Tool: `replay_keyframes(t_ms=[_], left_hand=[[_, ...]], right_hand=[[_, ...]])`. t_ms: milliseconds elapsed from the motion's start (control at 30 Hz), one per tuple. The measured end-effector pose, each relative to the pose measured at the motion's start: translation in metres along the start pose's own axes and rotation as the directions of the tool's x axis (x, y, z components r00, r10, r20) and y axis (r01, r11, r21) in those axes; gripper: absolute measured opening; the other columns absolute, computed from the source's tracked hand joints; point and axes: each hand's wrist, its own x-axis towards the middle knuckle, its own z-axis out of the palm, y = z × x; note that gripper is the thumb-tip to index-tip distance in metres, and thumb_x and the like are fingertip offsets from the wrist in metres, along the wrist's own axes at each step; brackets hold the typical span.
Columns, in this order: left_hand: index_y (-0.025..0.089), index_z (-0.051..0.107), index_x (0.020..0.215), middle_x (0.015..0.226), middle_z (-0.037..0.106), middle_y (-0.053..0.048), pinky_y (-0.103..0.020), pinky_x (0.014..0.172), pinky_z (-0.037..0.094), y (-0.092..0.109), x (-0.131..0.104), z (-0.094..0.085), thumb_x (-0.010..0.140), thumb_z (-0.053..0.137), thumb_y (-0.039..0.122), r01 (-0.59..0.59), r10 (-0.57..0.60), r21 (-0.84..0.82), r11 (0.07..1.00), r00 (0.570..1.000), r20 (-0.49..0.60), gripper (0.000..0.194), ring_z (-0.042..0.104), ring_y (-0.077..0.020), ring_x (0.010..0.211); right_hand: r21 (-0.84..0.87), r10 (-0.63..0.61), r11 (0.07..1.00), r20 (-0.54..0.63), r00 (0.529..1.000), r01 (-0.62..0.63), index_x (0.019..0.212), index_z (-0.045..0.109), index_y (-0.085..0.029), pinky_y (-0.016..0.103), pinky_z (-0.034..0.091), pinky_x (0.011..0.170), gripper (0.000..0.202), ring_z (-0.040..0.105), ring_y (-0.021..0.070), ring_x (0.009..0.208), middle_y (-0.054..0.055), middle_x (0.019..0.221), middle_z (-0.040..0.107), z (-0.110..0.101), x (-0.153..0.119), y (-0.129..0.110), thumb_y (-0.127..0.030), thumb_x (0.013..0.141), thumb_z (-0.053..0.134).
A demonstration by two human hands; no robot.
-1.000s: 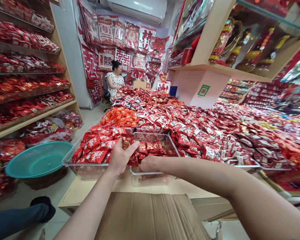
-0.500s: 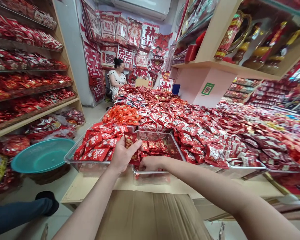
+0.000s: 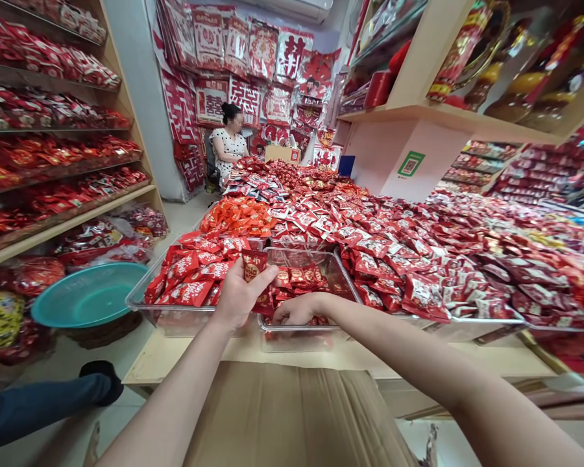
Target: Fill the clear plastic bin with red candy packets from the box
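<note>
My left hand point(image 3: 239, 292) is closed around dark red candy packets point(image 3: 254, 266) with gold print, held upright over the near left corner of a clear plastic bin point(image 3: 340, 272). My right hand point(image 3: 299, 308) reaches down inside that bin, at its front wall. Its fingers curl downward and their tips are hidden, so what they grip cannot be made out. Similar red packets point(image 3: 304, 277) lie in the bin beyond it. To the left stands another clear bin point(image 3: 170, 310) heaped with brighter red packets point(image 3: 189, 288).
More heaps of packets point(image 3: 394, 253) stretch back and right across the wooden table point(image 3: 185, 357). A cardboard box point(image 3: 292, 415) is directly before me. At left are a teal basin point(image 3: 90, 295), loaded shelves point(image 3: 63, 227) and someone's leg point(image 3: 43, 402). A person point(image 3: 228, 146) sits at the back.
The view has shifted slightly. My right hand has moved a little within the bin, its fingers still down at the front wall. My left hand still holds the packets over the bin's corner.
</note>
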Motion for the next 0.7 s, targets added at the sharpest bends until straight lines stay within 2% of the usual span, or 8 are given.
replay_keyframes(t_ms=[100, 167, 333, 400, 467, 567, 700], left_hand=[[0.018, 0.059, 0.072, 0.056, 0.064, 0.002, -0.025, 0.053, 0.045, 0.000, 0.000, 0.000, 0.064, 0.068, 0.029, 0.002, -0.002, -0.004, 1.000, 1.000, -0.004, 0.016, 0.057, -0.0137, 0.052], [0.019, 0.059, 0.073, 0.057, 0.064, 0.002, -0.026, 0.053, 0.046, 0.000, 0.000, 0.000, 0.063, 0.068, 0.029, -0.003, 0.003, -0.005, 1.000, 1.000, -0.008, 0.017, 0.058, -0.0141, 0.052], [0.018, 0.059, 0.073, 0.057, 0.064, 0.002, -0.026, 0.056, 0.047, -0.002, 0.000, 0.000, 0.064, 0.068, 0.028, -0.020, 0.020, 0.003, 1.000, 1.000, -0.010, 0.016, 0.058, -0.0135, 0.054], [0.018, 0.059, 0.073, 0.057, 0.064, 0.002, -0.026, 0.056, 0.047, -0.002, 0.000, 0.000, 0.065, 0.068, 0.027, -0.020, 0.020, 0.004, 1.000, 1.000, -0.006, 0.016, 0.058, -0.0134, 0.054], [0.018, 0.058, 0.073, 0.058, 0.064, 0.002, -0.026, 0.056, 0.047, -0.001, 0.000, 0.000, 0.065, 0.068, 0.027, -0.018, 0.018, 0.002, 1.000, 1.000, -0.004, 0.016, 0.058, -0.0135, 0.054], [0.018, 0.058, 0.074, 0.058, 0.063, 0.002, -0.026, 0.054, 0.047, -0.001, 0.000, 0.000, 0.065, 0.067, 0.028, -0.015, 0.015, 0.005, 1.000, 1.000, -0.002, 0.016, 0.058, -0.0139, 0.054], [0.018, 0.058, 0.072, 0.058, 0.063, 0.001, -0.026, 0.053, 0.046, 0.000, 0.000, -0.001, 0.066, 0.067, 0.029, -0.020, 0.019, 0.025, 0.999, 1.000, 0.007, 0.016, 0.057, -0.0141, 0.054]], right_hand=[[-0.004, -0.005, 1.000, -0.037, 0.999, 0.005, 0.098, 0.062, -0.014, 0.019, 0.041, 0.055, 0.037, 0.055, 0.0120, 0.067, 0.002, 0.087, 0.063, 0.000, 0.000, 0.000, -0.032, 0.067, 0.059], [0.051, -0.032, 0.998, -0.051, 0.998, 0.034, 0.096, 0.061, -0.013, 0.020, 0.041, 0.057, 0.031, 0.054, 0.0113, 0.067, 0.002, 0.085, 0.062, 0.000, -0.001, 0.000, -0.029, 0.070, 0.056], [0.374, -0.151, 0.920, 0.067, 0.986, 0.115, 0.087, 0.058, -0.014, 0.018, 0.037, 0.053, 0.018, 0.047, 0.0065, 0.055, -0.004, 0.069, 0.055, -0.002, -0.008, -0.003, -0.015, 0.071, 0.049], [0.436, -0.153, 0.893, 0.066, 0.986, 0.109, 0.085, 0.055, -0.015, 0.017, 0.034, 0.049, 0.017, 0.044, 0.0056, 0.052, -0.006, 0.066, 0.052, -0.002, -0.012, -0.007, -0.012, 0.069, 0.050], [0.398, -0.093, 0.914, 0.026, 0.995, 0.075, 0.084, 0.054, -0.016, 0.017, 0.034, 0.049, 0.017, 0.043, 0.0059, 0.051, -0.006, 0.067, 0.052, -0.002, -0.014, -0.011, -0.011, 0.069, 0.050], [0.229, 0.009, 0.973, -0.098, 0.995, 0.014, 0.084, 0.054, -0.016, 0.019, 0.036, 0.051, 0.015, 0.045, 0.0078, 0.055, -0.003, 0.073, 0.055, -0.003, -0.016, -0.016, -0.012, 0.071, 0.047], [0.029, 0.000, 1.000, -0.213, 0.977, 0.007, 0.089, 0.055, -0.016, 0.020, 0.038, 0.056, 0.018, 0.050, 0.0103, 0.065, 0.001, 0.084, 0.059, -0.005, -0.016, -0.015, -0.013, 0.074, 0.044]])
